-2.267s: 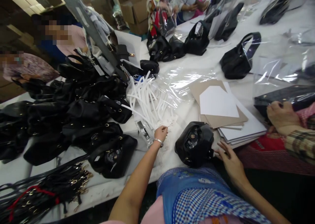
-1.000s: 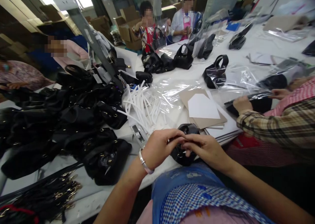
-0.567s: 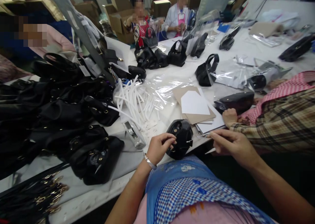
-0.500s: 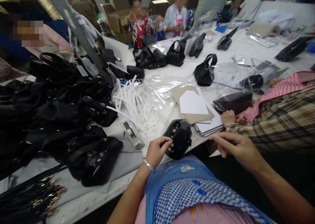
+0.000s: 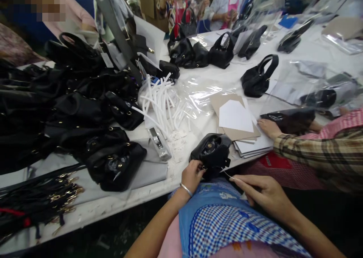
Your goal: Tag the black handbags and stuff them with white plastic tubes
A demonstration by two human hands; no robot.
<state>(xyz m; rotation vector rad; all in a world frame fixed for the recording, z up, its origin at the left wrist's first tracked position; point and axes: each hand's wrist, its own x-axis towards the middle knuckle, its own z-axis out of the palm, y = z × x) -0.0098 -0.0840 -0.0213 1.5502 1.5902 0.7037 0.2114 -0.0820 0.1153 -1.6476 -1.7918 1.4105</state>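
A small black handbag (image 5: 212, 150) stands at the table's front edge, close to my body, with its top opening and a gold snap facing up. My left hand (image 5: 193, 175) is closed in a pinch at the near left side of this bag, by a small gold-coloured ring. To the right of the bag, my right hand (image 5: 259, 192) pinches a thin white string (image 5: 227, 174) between thumb and forefinger. The string runs toward the bag's near side; where its other end goes is hidden.
Many black handbags (image 5: 70, 114) are heaped at left, above straps with gold clasps (image 5: 61, 190). A tape dispenser (image 5: 159, 142), white tubes (image 5: 161, 103), clear plastic bags (image 5: 202, 93) and card sheets (image 5: 236, 116) lie around. A co-worker's plaid sleeve (image 5: 300, 146) reaches in at right.
My right hand has come left and down nearer the bag, and a white string now shows at its fingertips. My view has shifted. The co-worker's hand at right has moved off the card stack's front.
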